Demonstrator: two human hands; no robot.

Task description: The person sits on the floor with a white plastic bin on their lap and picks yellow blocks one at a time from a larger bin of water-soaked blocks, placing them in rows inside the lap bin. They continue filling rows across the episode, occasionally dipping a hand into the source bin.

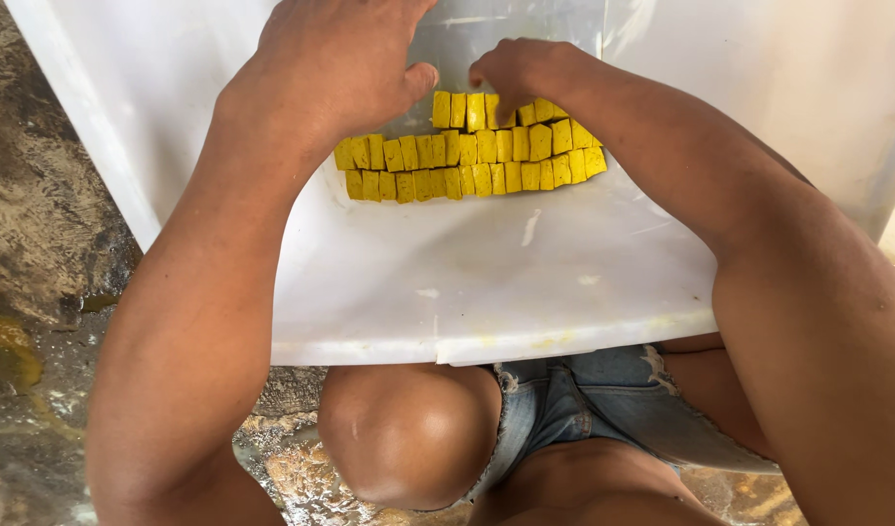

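Several small yellow blocks [472, 154] stand packed in three rows on a white sheet [486, 282]. My left hand [335, 63] rests at the top left of the blocks, its thumb tip by the left end of the short top row. At the right end of that row, my right hand [521, 68] presses its fingertips onto the blocks. Neither hand lifts a block clear of the rows.
The white sheet curves up at the back and sides like a tray wall [759, 68]. Its front edge [486, 349] lies over my knees [409, 429]. Rough stained ground [38, 244] lies to the left.
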